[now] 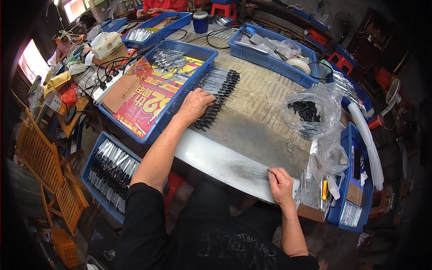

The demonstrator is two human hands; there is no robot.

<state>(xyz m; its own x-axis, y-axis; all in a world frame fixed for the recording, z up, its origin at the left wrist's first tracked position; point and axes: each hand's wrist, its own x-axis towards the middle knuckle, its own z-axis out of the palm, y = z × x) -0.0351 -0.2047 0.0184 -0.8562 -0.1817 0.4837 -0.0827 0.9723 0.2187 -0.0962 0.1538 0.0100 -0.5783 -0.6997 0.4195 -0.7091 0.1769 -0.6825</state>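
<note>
A long row of clear-barrelled pens (223, 77) with black ends lies side by side on the table, left of centre. My left hand (196, 105) rests against the near part of this row, its fingers bent and together; whatever is under the fingertips is hidden. Over the right end of a smooth white strip (220, 163) along the table's near edge, my right hand (281, 183) has its fingers curled in a pinch. Anything between them is too small to make out. Beyond that hand lies a little pile of small metal parts (290, 147).
Left of the pens stands a blue tray (153, 135) holding metallic refills and printed card. A lower blue bin (96, 148) is packed with pens. On the right are a plastic bag (292, 101) of black parts, a yellow-handled tool (324, 189) and a blue tray (335, 213). Someone in red (166, 4) sits opposite.
</note>
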